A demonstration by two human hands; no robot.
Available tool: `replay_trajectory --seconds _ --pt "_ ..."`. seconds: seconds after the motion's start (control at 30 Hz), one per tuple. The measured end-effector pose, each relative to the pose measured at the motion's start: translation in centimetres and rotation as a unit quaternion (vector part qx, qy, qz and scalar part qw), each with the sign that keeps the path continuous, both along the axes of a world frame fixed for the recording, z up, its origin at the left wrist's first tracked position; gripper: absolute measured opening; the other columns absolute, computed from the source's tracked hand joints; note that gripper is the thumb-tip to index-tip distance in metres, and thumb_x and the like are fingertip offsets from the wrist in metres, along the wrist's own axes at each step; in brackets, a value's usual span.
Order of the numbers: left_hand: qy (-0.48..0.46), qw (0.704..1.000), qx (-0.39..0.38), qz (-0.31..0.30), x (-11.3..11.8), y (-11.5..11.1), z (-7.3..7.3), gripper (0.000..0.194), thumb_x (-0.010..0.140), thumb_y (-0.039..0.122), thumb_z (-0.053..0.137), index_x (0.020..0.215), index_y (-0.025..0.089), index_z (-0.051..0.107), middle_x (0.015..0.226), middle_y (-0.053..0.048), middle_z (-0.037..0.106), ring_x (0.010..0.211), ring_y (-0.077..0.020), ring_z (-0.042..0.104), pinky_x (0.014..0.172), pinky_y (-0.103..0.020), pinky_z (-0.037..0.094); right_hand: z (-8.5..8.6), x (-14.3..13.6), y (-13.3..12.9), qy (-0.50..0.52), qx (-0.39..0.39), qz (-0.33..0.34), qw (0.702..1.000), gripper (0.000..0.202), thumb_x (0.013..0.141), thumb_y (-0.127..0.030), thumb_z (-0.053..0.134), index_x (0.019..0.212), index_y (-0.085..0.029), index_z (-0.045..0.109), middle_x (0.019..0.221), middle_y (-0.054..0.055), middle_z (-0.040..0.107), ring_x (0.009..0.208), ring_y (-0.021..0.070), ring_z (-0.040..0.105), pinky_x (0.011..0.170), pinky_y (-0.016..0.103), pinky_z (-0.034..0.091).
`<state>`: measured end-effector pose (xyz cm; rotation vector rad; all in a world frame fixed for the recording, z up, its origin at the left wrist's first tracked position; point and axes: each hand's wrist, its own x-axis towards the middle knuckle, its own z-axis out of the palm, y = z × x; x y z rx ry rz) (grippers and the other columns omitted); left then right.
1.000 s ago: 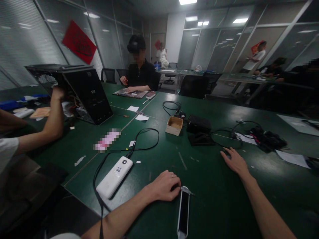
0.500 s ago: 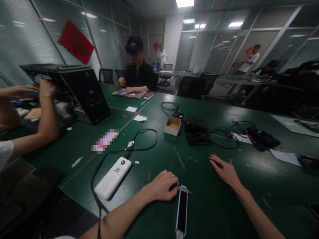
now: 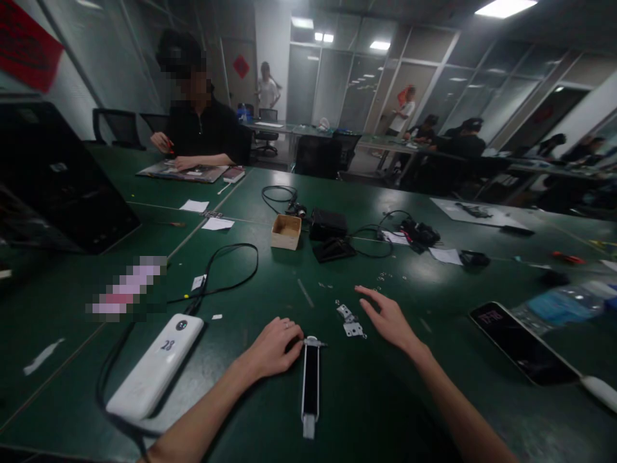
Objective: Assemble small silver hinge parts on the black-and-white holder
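My left hand (image 3: 276, 347) rests on the green table with its fingers bent. Its thumb and forefinger meet the top end of a slim black strip in a silvery metal frame (image 3: 311, 379), which lies lengthwise towards me. The fingertips are partly hidden. To the right, my right hand (image 3: 388, 320) is held low, fingers stretched out and apart, with nothing in it. Just left of that hand lie small flat metal brackets (image 3: 353, 329) with holes. Beyond its fingertips, several tiny rings (image 3: 382, 277) are scattered.
A white power bank (image 3: 157, 366) marked 28 lies left, with a black cable (image 3: 258, 260). Ahead stand a small open box (image 3: 285, 241) and a black case (image 3: 328, 223). A phone (image 3: 523, 344) and bottle (image 3: 569, 302) lie right. A co-worker (image 3: 202, 128) sits opposite, beside a computer case (image 3: 58, 173).
My view has turned right, bringing the phone and bottle in. Metal brackets now show on the table beside my right hand, where none showed before. The right hand's fingers are more spread.
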<state>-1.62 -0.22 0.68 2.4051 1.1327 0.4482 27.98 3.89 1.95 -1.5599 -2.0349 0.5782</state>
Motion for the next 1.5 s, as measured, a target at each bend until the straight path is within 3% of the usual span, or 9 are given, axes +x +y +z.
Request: replay_trajectory --seconds 0.1,0.23,0.4,0.6,0.77,0.97,1.2,1.37,1.5 --pt "0.005 1.000 -0.005 -0.002 0.0 0.0 0.2 0.013 0.088 0.021 0.045 0.089 0.019 0.057 0.086 -0.004 0.061 0.082 -0.0184 0.055 0.075 -0.031 0.038 0.1 3.6 2.3 -0.093 0.026 0.004 0.995 0.033 0.088 -0.035 0.045 0.114 -0.022 0.061 0.119 0.006 0.063 0.111 0.0218 0.057 0.098 0.040 0.044" --pt "0.012 1.000 -0.005 -0.001 0.0 0.1 0.4 0.014 0.088 0.021 0.044 0.088 0.019 0.058 0.086 -0.004 0.061 0.081 -0.0183 0.054 0.075 -0.031 0.038 -1.0 7.7 6.6 -0.173 0.019 -0.117 0.978 0.044 0.089 -0.031 0.039 0.125 -0.010 0.052 0.130 0.016 0.054 0.125 0.0259 0.044 0.108 0.042 0.031" --pt "0.010 1.000 -0.006 -0.002 0.0 0.2 0.3 0.015 0.089 0.022 0.044 0.089 0.019 0.058 0.086 -0.004 0.061 0.081 -0.0180 0.054 0.075 -0.031 0.038 -3.4 8.4 9.7 -0.193 -0.039 -0.153 0.968 0.067 0.090 -0.045 0.035 0.136 0.003 0.037 0.144 0.027 0.033 0.137 0.0353 0.024 0.110 0.050 0.020" --pt "0.003 1.000 -0.009 0.001 0.0 0.2 0.2 0.015 0.089 0.023 0.043 0.089 0.019 0.058 0.087 -0.003 0.060 0.080 -0.0179 0.053 0.074 -0.031 0.037 -5.6 3.3 5.2 -0.197 -0.046 -0.052 0.978 0.075 0.091 -0.057 0.028 0.143 -0.002 0.027 0.152 0.017 0.018 0.141 0.0240 0.011 0.115 0.039 0.012" --pt "0.006 1.000 -0.008 0.005 0.0 0.2 0.0 0.015 0.089 0.021 0.043 0.088 0.019 0.057 0.086 -0.003 0.061 0.080 -0.0185 0.054 0.076 -0.032 0.037 -4.8 2.5 2.5 -0.133 -0.006 0.089 0.987 0.062 0.095 -0.051 0.021 0.147 -0.019 0.020 0.154 0.003 0.018 0.141 0.0156 0.014 0.116 0.034 0.013" --pt "0.005 1.000 -0.009 0.003 0.1 0.2 0.2 0.015 0.089 0.022 0.043 0.088 0.019 0.057 0.086 -0.004 0.061 0.081 -0.0187 0.054 0.075 -0.033 0.037 -3.6 9.6 10.9 -0.165 -0.035 -0.191 0.967 0.076 0.093 -0.050 0.020 0.143 0.007 0.016 0.151 0.025 0.011 0.141 0.0319 0.006 0.113 0.049 0.009" --pt "0.008 1.000 -0.010 0.005 0.1 0.0 0.5 0.014 0.088 0.021 0.043 0.088 0.019 0.057 0.086 -0.004 0.061 0.080 -0.0184 0.054 0.076 -0.032 0.037 -5.3 10.8 16.4 -0.180 -0.075 -0.213 0.957 0.083 0.090 -0.055 0.027 0.139 0.012 0.021 0.148 0.031 0.017 0.139 0.0371 0.011 0.112 0.050 0.010" --pt "0.009 1.000 -0.014 0.007 0.1 0.0 0.7 0.014 0.088 0.020 0.043 0.087 0.019 0.057 0.085 -0.004 0.060 0.080 -0.0182 0.054 0.076 -0.032 0.037 -5.5 8.5 15.5 -0.180 -0.067 -0.169 0.967 0.080 0.091 -0.057 0.022 0.141 0.005 0.023 0.150 0.026 0.016 0.140 0.0321 0.010 0.113 0.047 0.009" --pt "0.014 1.000 -0.015 0.008 0.2 0.1 0.5 0.014 0.088 0.021 0.043 0.088 0.019 0.057 0.085 -0.004 0.060 0.081 -0.0186 0.054 0.075 -0.033 0.037 -6.2 4.9 10.3 -0.176 -0.057 -0.096 0.978 0.075 0.092 -0.056 0.023 0.144 -0.001 0.023 0.152 0.018 0.016 0.141 0.0257 0.010 0.115 0.043 0.009"
